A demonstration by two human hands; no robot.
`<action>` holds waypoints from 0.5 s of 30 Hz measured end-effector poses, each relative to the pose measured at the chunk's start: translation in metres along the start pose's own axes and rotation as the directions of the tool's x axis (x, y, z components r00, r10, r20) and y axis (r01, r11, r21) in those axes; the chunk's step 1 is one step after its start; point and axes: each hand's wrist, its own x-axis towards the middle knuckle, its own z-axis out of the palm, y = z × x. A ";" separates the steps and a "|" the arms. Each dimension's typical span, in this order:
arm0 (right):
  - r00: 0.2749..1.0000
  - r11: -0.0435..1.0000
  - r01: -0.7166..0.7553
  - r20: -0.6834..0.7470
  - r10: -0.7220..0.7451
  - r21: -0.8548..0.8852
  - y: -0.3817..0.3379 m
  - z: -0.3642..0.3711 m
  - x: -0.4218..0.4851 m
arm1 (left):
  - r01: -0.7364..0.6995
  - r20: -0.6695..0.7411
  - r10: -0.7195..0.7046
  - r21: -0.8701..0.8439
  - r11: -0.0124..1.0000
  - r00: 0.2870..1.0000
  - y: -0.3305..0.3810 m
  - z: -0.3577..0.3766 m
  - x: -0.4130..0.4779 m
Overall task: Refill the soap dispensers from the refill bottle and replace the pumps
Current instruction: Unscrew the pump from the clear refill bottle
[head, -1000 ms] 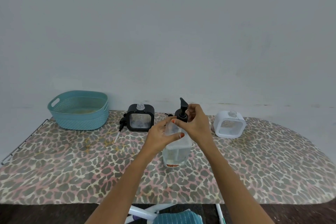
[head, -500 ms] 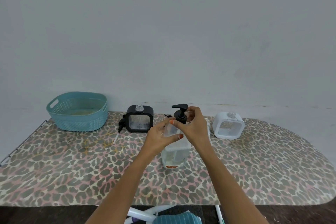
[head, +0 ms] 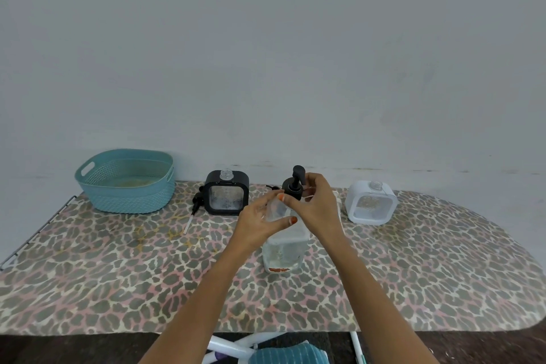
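A clear bottle (head: 284,251) with a black pump (head: 293,185) on its neck stands upright in the middle of the leopard-print board (head: 118,275). My left hand (head: 260,223) grips the bottle's shoulder. My right hand (head: 317,205) pinches the pump's collar from the right. A black square dispenser (head: 227,197) stands behind to the left with its neck uncovered, and a white square dispenser (head: 370,203) stands to the right, also without a pump. A loose black pump (head: 195,207) with a white tube lies beside the black dispenser.
A teal woven basket (head: 127,182) sits at the board's far left corner against the grey wall. A metal rack (head: 35,227) runs off the board's left end. Below the front edge show white legs and a teal cloth (head: 288,356).
The pump's spout has turned: it pointed up and away, then left, and now points away again. Both hands stay on the bottle.
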 end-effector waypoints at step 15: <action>1.000 1.000 0.015 -0.008 -0.015 0.018 -0.002 0.000 0.001 | 0.010 -0.009 -0.010 0.022 1.000 1.000 -0.001 0.000 -0.001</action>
